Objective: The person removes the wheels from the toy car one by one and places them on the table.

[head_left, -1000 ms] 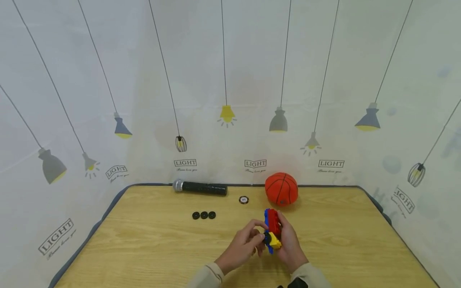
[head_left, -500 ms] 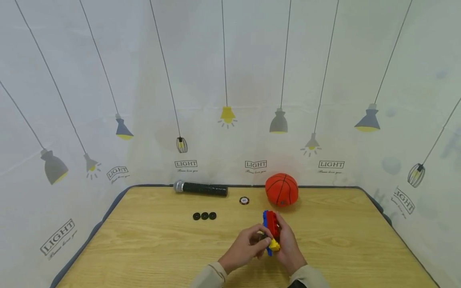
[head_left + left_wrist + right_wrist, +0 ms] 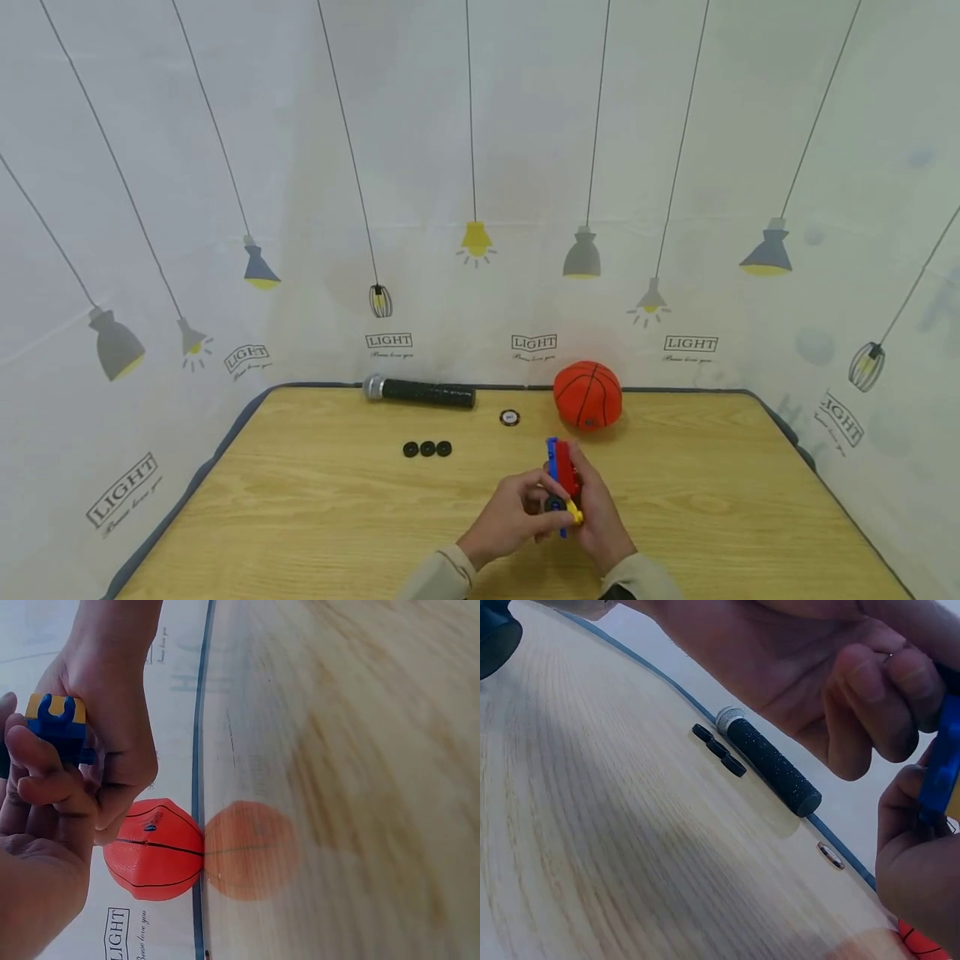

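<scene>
In the head view my right hand [image 3: 602, 508] grips a building-block toy vehicle [image 3: 565, 467] with red, blue and yellow parts, held above the table. My left hand [image 3: 510, 517] pinches a black toy tyre [image 3: 553, 504] at the toy's near end, its thumb reaching over to the yellow block [image 3: 574, 512]. A blue centre shows inside the tyre; how far it is seated cannot be told. From the left wrist, a blue block end [image 3: 60, 735] pokes out between both hands. In the right wrist view, the blue side [image 3: 939, 769] shows at the right edge.
Several items lie farther back on the wooden table [image 3: 300, 500]: three black tyres [image 3: 427, 449] in a row, a microphone [image 3: 423, 392], a round chip [image 3: 510, 417] and a red toy basketball [image 3: 588, 396]. Behind the table's far edge hangs a lamp-printed white cloth [image 3: 420, 167].
My left hand has shifted slightly right, its thumb moving over the tyre toward the yellow block. The toy has turned a little in my right hand. The items farther back stay put.
</scene>
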`<action>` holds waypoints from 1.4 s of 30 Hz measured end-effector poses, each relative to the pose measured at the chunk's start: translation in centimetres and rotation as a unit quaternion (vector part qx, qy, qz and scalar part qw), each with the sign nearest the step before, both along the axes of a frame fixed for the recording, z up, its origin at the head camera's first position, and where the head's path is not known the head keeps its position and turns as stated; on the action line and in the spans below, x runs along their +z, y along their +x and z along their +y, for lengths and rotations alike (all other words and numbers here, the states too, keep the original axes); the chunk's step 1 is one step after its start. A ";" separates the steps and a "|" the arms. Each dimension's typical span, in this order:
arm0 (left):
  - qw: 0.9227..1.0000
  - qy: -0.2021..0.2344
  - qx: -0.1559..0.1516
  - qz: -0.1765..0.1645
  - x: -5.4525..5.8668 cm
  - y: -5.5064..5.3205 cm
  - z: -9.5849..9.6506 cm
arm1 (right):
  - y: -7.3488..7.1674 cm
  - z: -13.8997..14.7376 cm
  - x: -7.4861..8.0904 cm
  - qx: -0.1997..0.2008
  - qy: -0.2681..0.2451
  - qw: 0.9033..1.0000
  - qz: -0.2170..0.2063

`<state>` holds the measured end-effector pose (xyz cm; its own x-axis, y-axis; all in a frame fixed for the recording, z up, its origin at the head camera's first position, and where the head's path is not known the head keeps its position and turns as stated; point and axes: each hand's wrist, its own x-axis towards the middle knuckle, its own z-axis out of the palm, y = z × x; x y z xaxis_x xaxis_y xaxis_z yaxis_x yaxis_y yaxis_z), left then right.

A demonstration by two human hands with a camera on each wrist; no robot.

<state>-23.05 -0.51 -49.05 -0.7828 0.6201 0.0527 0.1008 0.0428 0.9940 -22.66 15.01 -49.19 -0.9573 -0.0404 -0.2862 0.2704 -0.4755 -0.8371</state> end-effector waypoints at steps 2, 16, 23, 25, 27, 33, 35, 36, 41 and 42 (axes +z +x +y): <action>1.000 0.001 -0.001 0.000 0.0 0.0 0.0 | 0.0 -0.1 -0.1 0.005 0.004 1.000 0.005; 0.999 -0.023 0.031 0.030 -0.2 0.7 0.7 | -0.2 -0.1 -1.3 -0.002 0.035 0.999 0.012; 0.994 -0.029 0.025 0.099 -0.9 0.8 0.8 | -0.1 -0.2 -1.6 -0.041 0.052 0.998 0.010; 0.993 -0.032 0.022 0.107 -0.9 0.8 0.9 | 0.0 -0.2 -1.6 -0.045 0.048 0.998 0.007; 0.993 -0.038 0.018 0.109 -0.9 0.8 0.9 | 0.1 -0.1 -1.6 -0.048 0.048 0.998 -0.001; 0.992 -0.056 -0.011 0.116 -0.6 0.8 0.9 | 0.3 0.0 -1.6 -0.084 0.066 0.994 -0.016; 0.988 -0.067 -0.006 0.137 -0.4 0.9 0.7 | 0.2 -0.1 -1.6 -0.095 0.082 0.992 -0.019; 0.985 -0.074 0.001 0.157 -0.2 0.9 0.6 | 0.0 -0.2 -1.7 -0.099 0.093 0.991 -0.017; 0.971 -0.106 0.011 0.214 1.0 0.4 -0.2 | -0.4 0.1 -1.7 -0.105 0.090 0.990 -0.023; 0.975 -0.104 0.002 0.198 1.2 0.2 -0.5 | -0.4 0.2 -1.6 -0.099 0.077 0.992 -0.025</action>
<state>-22.84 -0.98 -47.88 -0.7297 0.6458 0.2247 0.4733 0.2398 0.8476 -23.10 15.16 -50.82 -0.9264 0.1955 -0.3218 0.2273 -0.3911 -0.8919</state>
